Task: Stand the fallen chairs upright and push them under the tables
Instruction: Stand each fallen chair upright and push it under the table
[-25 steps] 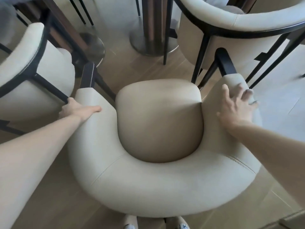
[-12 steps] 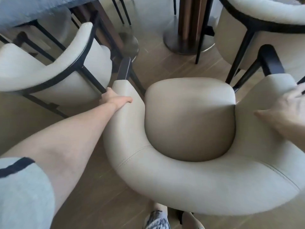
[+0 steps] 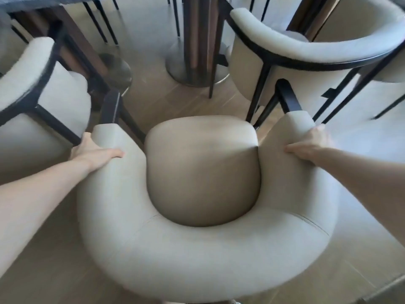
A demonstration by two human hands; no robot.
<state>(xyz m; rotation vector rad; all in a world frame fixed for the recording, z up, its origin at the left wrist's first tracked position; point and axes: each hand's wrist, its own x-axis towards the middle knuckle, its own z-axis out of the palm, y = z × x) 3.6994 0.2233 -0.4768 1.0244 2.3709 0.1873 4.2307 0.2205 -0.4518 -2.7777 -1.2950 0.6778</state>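
Cream padded round-backed armchair (image 3: 203, 216) is already upright right in front of me, left hand (image 3: 94, 152) and right hand (image 3: 311, 143) gripping its armrests. Next it probably needs a straight shove toward the metal table pedestal (image 3: 192, 40), between the neighbouring chairs.

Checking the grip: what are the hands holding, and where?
Both grip the cream chair: left hand on its left armrest, right hand on its right armrest.

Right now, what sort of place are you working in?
Probably a restaurant or cafe dining area. Several matching cream armchairs with black frames crowd together, a metal pedestal table base stands ahead on a wood-look floor, and another table's edge shows at top left.
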